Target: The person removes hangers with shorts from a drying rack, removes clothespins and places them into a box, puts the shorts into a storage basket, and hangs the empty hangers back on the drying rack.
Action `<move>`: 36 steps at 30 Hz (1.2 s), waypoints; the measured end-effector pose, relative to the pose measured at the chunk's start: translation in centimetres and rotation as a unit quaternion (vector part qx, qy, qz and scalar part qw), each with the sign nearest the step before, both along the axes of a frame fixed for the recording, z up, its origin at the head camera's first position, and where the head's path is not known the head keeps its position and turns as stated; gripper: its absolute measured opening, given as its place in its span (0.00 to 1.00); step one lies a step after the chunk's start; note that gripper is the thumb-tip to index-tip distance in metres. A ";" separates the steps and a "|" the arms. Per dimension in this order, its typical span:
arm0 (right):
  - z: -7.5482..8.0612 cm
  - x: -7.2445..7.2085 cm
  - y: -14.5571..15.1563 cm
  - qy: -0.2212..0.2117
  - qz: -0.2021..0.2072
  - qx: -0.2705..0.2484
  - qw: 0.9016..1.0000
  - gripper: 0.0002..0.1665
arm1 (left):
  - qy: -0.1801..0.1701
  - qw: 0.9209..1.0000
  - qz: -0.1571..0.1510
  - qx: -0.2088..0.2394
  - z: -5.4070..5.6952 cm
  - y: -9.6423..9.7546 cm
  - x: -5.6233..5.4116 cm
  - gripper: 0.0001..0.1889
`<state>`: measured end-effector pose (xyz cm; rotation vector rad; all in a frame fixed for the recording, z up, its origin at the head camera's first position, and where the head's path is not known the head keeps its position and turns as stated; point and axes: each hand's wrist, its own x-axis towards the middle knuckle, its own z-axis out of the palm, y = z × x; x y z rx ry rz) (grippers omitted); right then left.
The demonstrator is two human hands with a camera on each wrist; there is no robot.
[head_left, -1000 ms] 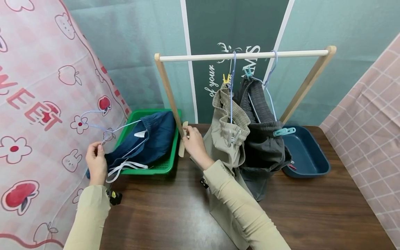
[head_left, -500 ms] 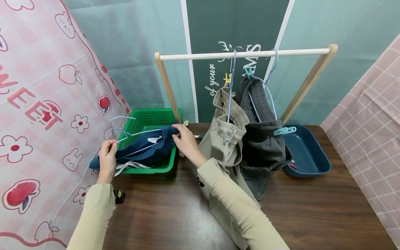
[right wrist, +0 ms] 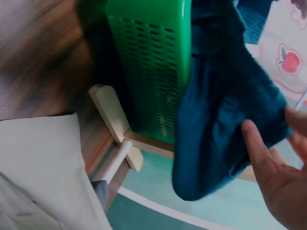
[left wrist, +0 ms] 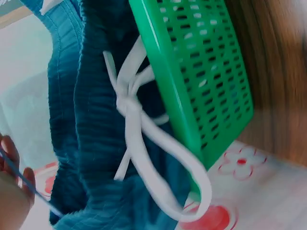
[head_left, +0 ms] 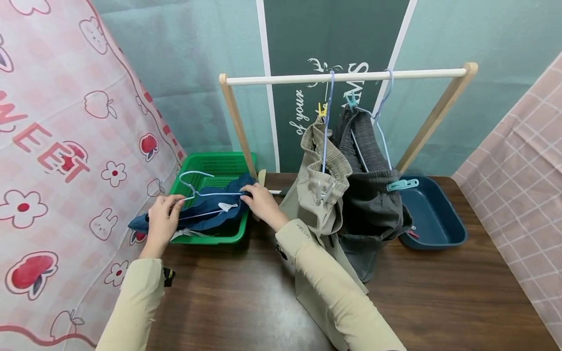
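Note:
A light blue clothes hanger [head_left: 219, 194] lies along the elastic waistband of dark blue pants [head_left: 204, 224]. My left hand [head_left: 163, 219] pinches the hanger's left arm; that arm also shows as a thin rod beside the fingers of the left hand [left wrist: 12, 191] in the left wrist view. At the other end, my right hand [head_left: 263, 204] grips the waistband's right corner, where the hanger's tip is hidden. A white drawstring [left wrist: 134, 124] is tied in a bow at the waistband. The pants overlap a green basket [head_left: 210, 240].
A rack with a white bar [head_left: 281, 79] stands behind. Khaki pants [head_left: 313, 214] and dark grey pants [head_left: 369, 209] hang from it on hangers, with clothespins such as a teal clothespin [head_left: 402, 185]. A dark blue basin [head_left: 452, 209] stands at the right, near the pink wall cloth.
The right hand has left the rack's leg and taken the waistband's right corner. The left hand and hanger have moved right, and the hanger now lies flatter across the pants.

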<state>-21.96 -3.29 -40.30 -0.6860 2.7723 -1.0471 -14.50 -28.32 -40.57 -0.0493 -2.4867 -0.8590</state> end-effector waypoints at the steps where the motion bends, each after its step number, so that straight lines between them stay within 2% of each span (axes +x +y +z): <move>1: -0.1 0.0 0.1 0.003 -0.009 -0.007 1.000 0.19 | 0.001 1.000 0.003 -0.025 0.2 0.0 0.1 0.08; 4: -0.1 -0.1 0.3 0.009 -0.040 -0.043 0.998 0.17 | -0.003 0.996 0.027 -0.082 0.6 -0.1 0.2 0.10; 10: -0.1 -0.5 0.9 0.030 -0.105 -0.101 0.989 0.16 | -0.021 0.992 0.067 -0.101 1.4 -0.8 0.6 0.11; 15: -0.4 -0.8 1.2 0.020 -0.143 -0.135 0.980 0.16 | -0.053 0.991 0.067 -0.105 1.5 -1.3 0.8 0.12; 20: -0.7 -0.9 1.6 0.023 -0.184 -0.155 0.970 0.16 | -0.096 0.986 0.062 -0.121 1.6 -1.9 1.0 0.12; 23: -0.9 -0.9 1.7 0.018 -0.204 -0.170 0.964 0.16 | -0.111 0.983 0.061 -0.131 1.5 -2.2 1.0 0.12; 27: -1.0 -0.9 1.7 -0.001 -0.229 -0.213 0.950 0.16 | -0.093 0.982 0.064 -0.149 1.2 -2.3 0.9 0.11; 32: -1.5 -1.1 1.7 -0.022 -0.254 -0.283 0.925 0.16 | -0.060 0.984 0.072 -0.154 0.8 -2.0 0.9 0.09; 36: -1.7 -1.3 1.6 -0.027 -0.267 -0.336 0.903 0.14 | -0.068 0.985 0.074 -0.142 0.8 -1.6 0.8 0.10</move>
